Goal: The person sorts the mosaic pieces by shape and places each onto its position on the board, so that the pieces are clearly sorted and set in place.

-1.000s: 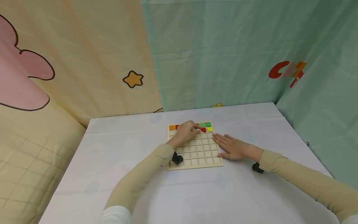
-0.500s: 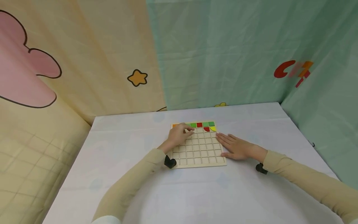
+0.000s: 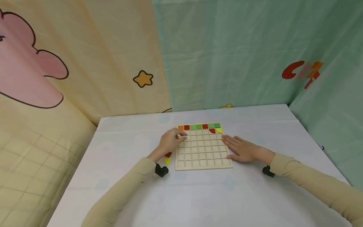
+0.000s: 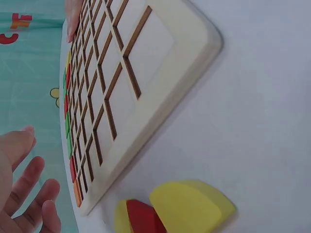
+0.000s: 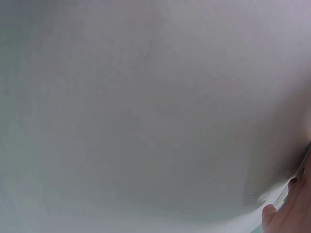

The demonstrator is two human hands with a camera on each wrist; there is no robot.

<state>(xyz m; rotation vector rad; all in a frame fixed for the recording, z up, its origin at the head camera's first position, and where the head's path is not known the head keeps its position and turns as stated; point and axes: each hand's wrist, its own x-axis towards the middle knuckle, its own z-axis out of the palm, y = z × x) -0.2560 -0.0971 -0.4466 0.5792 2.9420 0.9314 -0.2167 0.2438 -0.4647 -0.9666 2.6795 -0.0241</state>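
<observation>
A pale wooden grid board lies on the table. Coloured square tiles, among them an orange tile and a dark green tile, fill its far row. In the row below sit a red curved-edge piece and a yellow curved-edge piece at the right. My left hand is over the board's left edge, thumb and fingers apart with nothing between them. Beside that edge, a loose yellow piece and a red piece lie partly under my wrist. My right hand rests flat, fingertips at the board's right edge.
A white cloth covers the table. Behind it hang a yellow curtain and a green curtain with printed shapes. Both wrists wear a black camera mount.
My left hand has drawn back leftward from the red curved-edge piece, which stays on the board. The far row and loose pieces have come into sight. The right hand stays at the board's edge.
</observation>
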